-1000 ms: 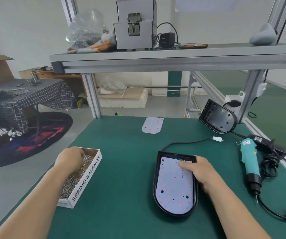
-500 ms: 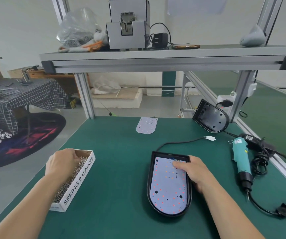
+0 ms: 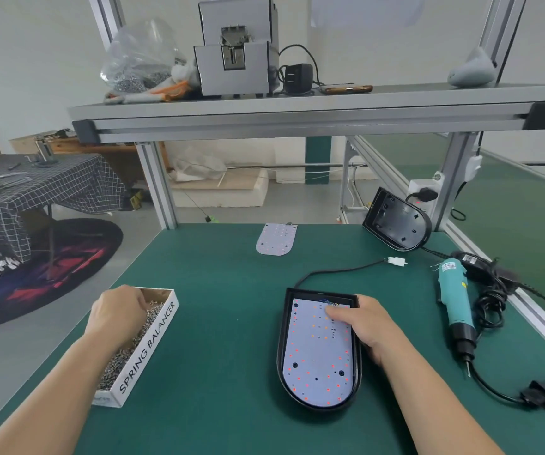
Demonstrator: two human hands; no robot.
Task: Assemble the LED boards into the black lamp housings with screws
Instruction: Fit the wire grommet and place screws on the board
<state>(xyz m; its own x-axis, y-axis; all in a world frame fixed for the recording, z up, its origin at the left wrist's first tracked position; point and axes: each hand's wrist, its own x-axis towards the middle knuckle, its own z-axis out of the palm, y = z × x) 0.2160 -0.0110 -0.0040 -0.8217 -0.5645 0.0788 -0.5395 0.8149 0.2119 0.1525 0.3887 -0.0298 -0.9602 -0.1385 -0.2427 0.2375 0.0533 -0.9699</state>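
Note:
A black lamp housing [image 3: 282, 343] lies on the green table with a white LED board [image 3: 313, 356] seated inside it. My right hand [image 3: 368, 325] rests on the board's upper right corner, fingers pressing it down near the small wires. My left hand [image 3: 116, 311] is in the white cardboard box [image 3: 148, 348] at the left, fingers curled into the pile of small screws [image 3: 121, 359]; the fingertips are buried. A second, empty housing [image 3: 399, 223] leans at the back right. A spare LED board [image 3: 276, 239] lies flat at the back centre.
A teal electric screwdriver [image 3: 455, 302] lies to the right with its coiled black cord [image 3: 491, 307]. The housing's cable ends in a white connector [image 3: 397, 261]. An aluminium shelf [image 3: 297, 116] spans overhead, carrying a grey machine, a screw bag and a phone.
Both hands stay where they were, the left in the screw box and the right on the board. Only my view has shifted slightly.

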